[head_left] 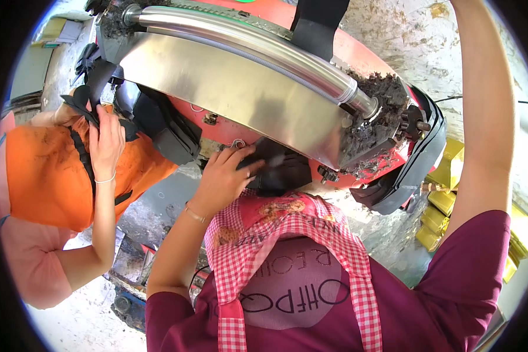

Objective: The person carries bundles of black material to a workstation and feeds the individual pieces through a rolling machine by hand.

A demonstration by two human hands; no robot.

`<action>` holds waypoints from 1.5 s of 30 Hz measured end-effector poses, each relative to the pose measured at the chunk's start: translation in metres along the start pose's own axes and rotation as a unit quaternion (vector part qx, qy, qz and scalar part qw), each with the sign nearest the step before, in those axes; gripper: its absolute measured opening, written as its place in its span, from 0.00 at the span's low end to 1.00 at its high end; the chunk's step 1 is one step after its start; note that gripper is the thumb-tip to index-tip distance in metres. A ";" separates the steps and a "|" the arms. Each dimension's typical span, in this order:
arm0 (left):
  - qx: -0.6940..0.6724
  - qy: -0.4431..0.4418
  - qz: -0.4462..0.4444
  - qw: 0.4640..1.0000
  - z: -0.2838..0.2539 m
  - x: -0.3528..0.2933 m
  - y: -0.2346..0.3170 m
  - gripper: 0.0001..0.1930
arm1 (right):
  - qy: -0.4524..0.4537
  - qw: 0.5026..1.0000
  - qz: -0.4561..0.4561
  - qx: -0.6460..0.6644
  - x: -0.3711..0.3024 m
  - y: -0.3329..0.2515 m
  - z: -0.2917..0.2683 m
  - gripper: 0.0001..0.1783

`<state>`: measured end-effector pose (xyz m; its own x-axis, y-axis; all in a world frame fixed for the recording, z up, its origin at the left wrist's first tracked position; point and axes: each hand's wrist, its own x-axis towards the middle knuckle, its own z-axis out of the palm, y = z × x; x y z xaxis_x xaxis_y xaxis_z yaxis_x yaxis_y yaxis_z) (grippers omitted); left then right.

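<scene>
My left hand lies with spread fingers against a stack of black, leather-like pieces at the near side of a red machine. Part of this stack sits behind the fingers. Just beyond it is the machine's broad, shiny metal plate, with a long steel roller along its far side. Up past the right end of the roller stretches my right arm; its hand is beyond the top edge, so what it does is hidden.
On the left, a co-worker in an orange apron handles black pieces. More black pieces hang over the machine's left and right ends. Dark shavings heap by the roller's end. Yellow blocks lie at right.
</scene>
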<state>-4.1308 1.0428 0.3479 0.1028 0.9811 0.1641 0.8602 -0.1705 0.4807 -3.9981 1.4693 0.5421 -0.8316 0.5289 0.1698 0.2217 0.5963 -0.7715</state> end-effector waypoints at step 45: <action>-0.094 -0.094 -0.052 0.990 0.085 -0.019 -0.018 0.12 | -0.160 0.964 0.090 0.190 -0.011 0.014 0.002 0.13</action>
<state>-4.1058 1.0353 0.2626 0.1253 0.9909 -0.0487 0.7642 -0.0651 0.6417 -3.9873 1.4709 0.5281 -0.9250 0.3534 -0.1398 0.2262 0.2162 -0.9498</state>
